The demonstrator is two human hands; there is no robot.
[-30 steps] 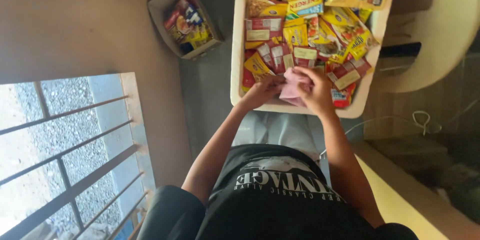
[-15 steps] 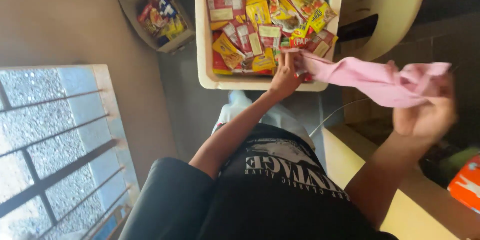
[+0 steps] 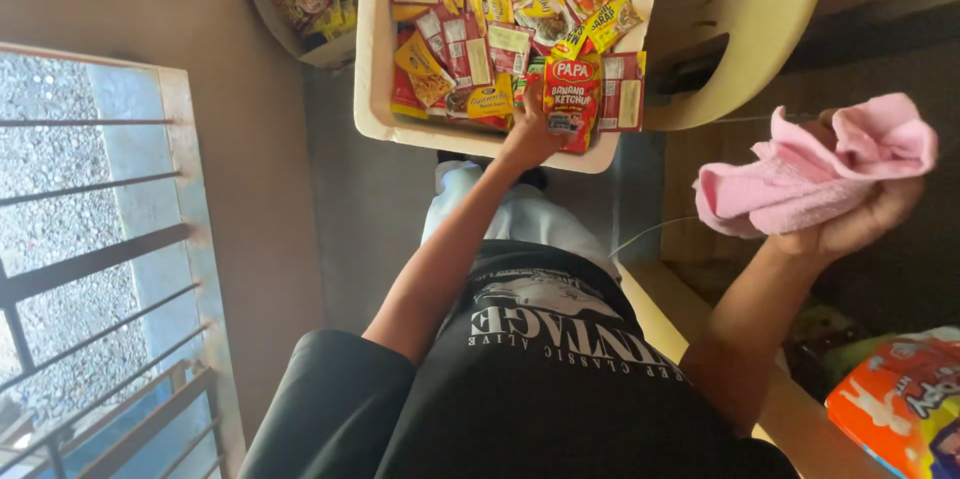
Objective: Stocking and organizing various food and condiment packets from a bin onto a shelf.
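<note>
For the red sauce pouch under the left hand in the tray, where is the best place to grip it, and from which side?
Probably its near edge: the red sauce pouch lies flat by the tray's near rim, over other sachets. The left hand could pinch there, coming from the body's side.

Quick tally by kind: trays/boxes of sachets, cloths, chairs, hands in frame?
Cream tray of sachets: 1
Small box of sachets: 1
Pink cloth: 1
Cream plastic chair: 1
Hands: 2, left hand on a red sachet, right hand gripping the cloth
Total: 6

One pink cloth (image 3: 815, 174), two trays (image 3: 372, 89) of sachets, one chair (image 3: 760, 29).
</note>
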